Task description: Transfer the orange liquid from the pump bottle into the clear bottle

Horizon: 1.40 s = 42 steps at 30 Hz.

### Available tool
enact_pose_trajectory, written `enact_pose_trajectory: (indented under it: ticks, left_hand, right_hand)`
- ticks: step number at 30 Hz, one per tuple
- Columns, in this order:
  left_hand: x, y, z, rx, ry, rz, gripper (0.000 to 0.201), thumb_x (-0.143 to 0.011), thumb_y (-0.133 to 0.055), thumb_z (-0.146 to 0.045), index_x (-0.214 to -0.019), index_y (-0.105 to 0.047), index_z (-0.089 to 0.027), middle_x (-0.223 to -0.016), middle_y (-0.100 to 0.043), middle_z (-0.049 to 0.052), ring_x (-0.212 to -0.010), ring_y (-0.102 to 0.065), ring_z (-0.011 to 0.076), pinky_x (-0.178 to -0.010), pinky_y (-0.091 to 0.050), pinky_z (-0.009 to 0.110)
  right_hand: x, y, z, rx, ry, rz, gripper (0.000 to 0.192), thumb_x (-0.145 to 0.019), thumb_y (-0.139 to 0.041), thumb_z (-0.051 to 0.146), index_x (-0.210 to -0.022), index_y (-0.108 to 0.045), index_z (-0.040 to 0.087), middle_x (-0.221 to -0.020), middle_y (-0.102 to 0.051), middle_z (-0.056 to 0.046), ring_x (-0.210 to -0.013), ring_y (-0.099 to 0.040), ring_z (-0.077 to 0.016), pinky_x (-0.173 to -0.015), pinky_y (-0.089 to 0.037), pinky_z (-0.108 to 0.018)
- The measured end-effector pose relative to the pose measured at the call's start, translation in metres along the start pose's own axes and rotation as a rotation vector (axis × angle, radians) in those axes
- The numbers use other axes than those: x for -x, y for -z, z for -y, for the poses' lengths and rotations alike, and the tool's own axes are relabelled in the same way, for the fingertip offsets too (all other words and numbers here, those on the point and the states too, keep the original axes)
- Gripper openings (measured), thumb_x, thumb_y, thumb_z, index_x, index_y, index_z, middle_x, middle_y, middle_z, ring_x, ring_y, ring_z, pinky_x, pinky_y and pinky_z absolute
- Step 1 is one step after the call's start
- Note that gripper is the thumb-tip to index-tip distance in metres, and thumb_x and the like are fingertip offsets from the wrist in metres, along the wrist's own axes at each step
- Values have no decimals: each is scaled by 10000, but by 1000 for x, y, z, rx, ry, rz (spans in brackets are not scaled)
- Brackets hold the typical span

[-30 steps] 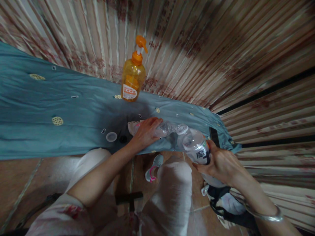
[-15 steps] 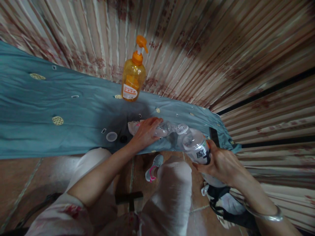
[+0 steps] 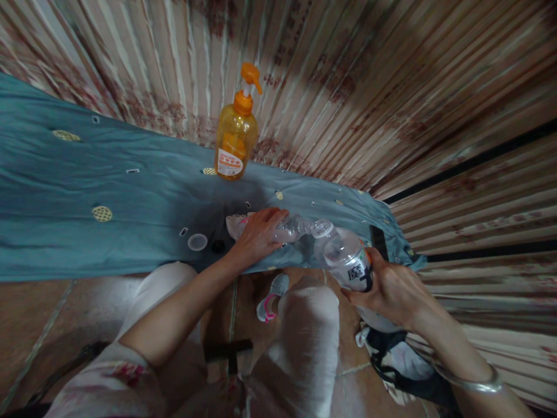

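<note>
My left hand (image 3: 260,235) is wrapped round a small clear plastic bottle (image 3: 288,229), which lies tilted with its neck toward the right. In my right hand (image 3: 389,284) is a larger clear bottle (image 3: 343,252) with a white and black label, tipped to the left. The two bottle mouths meet, or nearly so; whether they touch I cannot make out. Left of my left hand, a round whitish cap (image 3: 197,242) and a small black cap (image 3: 218,247) rest on the teal cloth (image 3: 143,197).
Behind my hands stands an orange pump bottle (image 3: 235,139) by the pleated curtain (image 3: 174,64). A dark flat object (image 3: 379,242), perhaps a phone, lies right of the larger bottle. Below right, a bag (image 3: 404,360) sits on the tiled floor (image 3: 39,325).
</note>
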<state>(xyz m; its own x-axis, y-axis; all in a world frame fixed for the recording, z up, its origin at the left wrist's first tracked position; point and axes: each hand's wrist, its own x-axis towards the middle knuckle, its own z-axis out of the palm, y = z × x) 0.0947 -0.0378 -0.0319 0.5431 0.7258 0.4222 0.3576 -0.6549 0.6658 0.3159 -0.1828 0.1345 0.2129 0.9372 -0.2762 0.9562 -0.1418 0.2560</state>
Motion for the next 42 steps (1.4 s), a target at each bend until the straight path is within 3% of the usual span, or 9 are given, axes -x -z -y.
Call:
enact_pose_trajectory:
  ticks: [10,19,28,42]
  left_hand:
    - [-2,0,-2,-18,21,9,698,-733,-765,-175,-1381,-508,-211,-1379,-603,130,-1288,-572,316,-1090,-472,522]
    - [-1,-2,0,-29,2,-11,670,-758,-733,-189,-1379,-487,-237,-1379,-603,114,-1284,-581,306,-1073,-476,517]
    - [-1,-1,0,-32,6,17,687,-754,-738,-194,-1389,-477,-223,-1390,-596,124,-1297,-570,311,-1088,-465,523]
    - [-1,1,-3,-35,14,21,681,-757,-737,-187,-1387,-481,-215,-1391,-596,129,-1300,-568,307,-1095,-459,522]
  right_hand:
    - [-1,-1,-1,21,-2,-7,595,-729,-618,570,-1148,-519,159,-677,-729,-94,-725,-750,-358,-566,-394,-333]
    - [0,-3,-3,-16,25,-45,585,-719,-628,558,-1134,-531,157,-595,-685,-46,-600,-708,-305,-508,-356,-314]
    - [0,-2,-2,11,26,-47,600,-713,-643,548,-1153,-532,155,-639,-711,-69,-664,-733,-332,-529,-361,-320]
    - [0,-1,-1,-3,32,-74,551,-706,-630,541,-1110,-537,178,-573,-666,-31,-604,-710,-313,-514,-332,-307]
